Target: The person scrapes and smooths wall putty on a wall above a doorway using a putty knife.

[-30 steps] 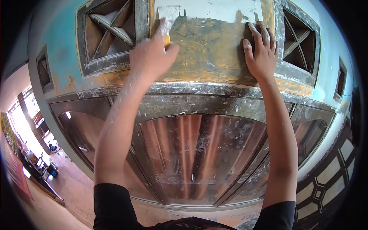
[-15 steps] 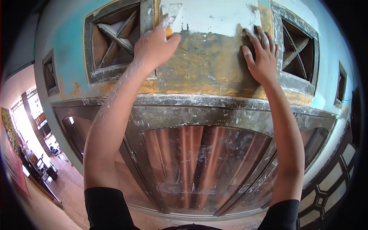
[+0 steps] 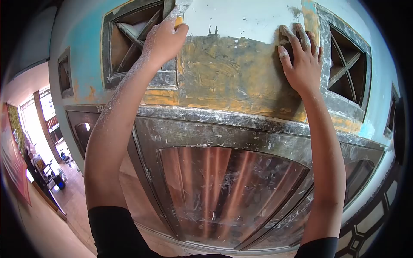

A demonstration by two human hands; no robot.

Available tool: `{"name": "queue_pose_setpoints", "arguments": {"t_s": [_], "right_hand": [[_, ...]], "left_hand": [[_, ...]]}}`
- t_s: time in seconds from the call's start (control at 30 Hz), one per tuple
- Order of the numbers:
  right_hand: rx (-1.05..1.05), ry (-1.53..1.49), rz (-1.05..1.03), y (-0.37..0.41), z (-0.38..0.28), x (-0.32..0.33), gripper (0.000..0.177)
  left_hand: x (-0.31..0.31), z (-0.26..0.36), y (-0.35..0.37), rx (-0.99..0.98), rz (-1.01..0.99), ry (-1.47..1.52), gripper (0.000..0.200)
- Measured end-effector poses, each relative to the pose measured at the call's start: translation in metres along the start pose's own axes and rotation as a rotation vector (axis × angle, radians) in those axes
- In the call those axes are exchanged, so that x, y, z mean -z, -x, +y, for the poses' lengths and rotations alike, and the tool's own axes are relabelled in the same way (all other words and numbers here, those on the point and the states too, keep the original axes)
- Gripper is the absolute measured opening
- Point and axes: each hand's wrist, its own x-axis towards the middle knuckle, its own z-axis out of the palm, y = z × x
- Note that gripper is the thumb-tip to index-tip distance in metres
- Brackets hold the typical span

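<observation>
My left hand [image 3: 165,42], dusted with white powder, is closed around the yellow handle of a putty knife [image 3: 179,20]. Its blade lies at the upper left of the wall panel, partly cut off by the top of the view. That wall panel [image 3: 228,77] is white above and scraped brown and orange below. My right hand [image 3: 302,64] rests with fingers spread near the panel's right edge, fingertips whitish, holding nothing.
Wooden vents with crossed slats flank the panel, a left vent [image 3: 135,41] and a right vent [image 3: 346,64]. Below runs a worn wooden ledge [image 3: 223,118] over a glazed frame with curtains [image 3: 232,189]. A bright doorway [image 3: 34,124] opens at far left.
My left hand and the putty knife have shifted slightly up and left in view. The view itself has tilted a little; my right hand stays spread on the panel.
</observation>
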Motion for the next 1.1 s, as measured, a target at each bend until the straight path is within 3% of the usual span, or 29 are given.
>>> {"name": "queue_pose_setpoints", "arguments": {"t_s": [0.13, 0.53, 0.7, 1.1], "right_hand": [[-0.003, 0.001, -0.008, 0.001, -0.002, 0.002, 0.053], [0.019, 0.013, -0.009, 0.003, -0.002, 0.004, 0.052], [0.022, 0.013, -0.022, 0.003, -0.002, 0.005, 0.052], [0.015, 0.021, -0.042, 0.004, -0.003, 0.006, 0.051]], "left_hand": [[0.005, -0.007, -0.006, 0.078, -0.014, -0.053, 0.051], [0.018, -0.023, -0.031, -0.002, 0.055, -0.046, 0.056], [0.026, -0.018, -0.037, 0.023, 0.002, -0.285, 0.058], [0.031, -0.01, -0.04, -0.015, 0.002, -0.432, 0.054]]}}
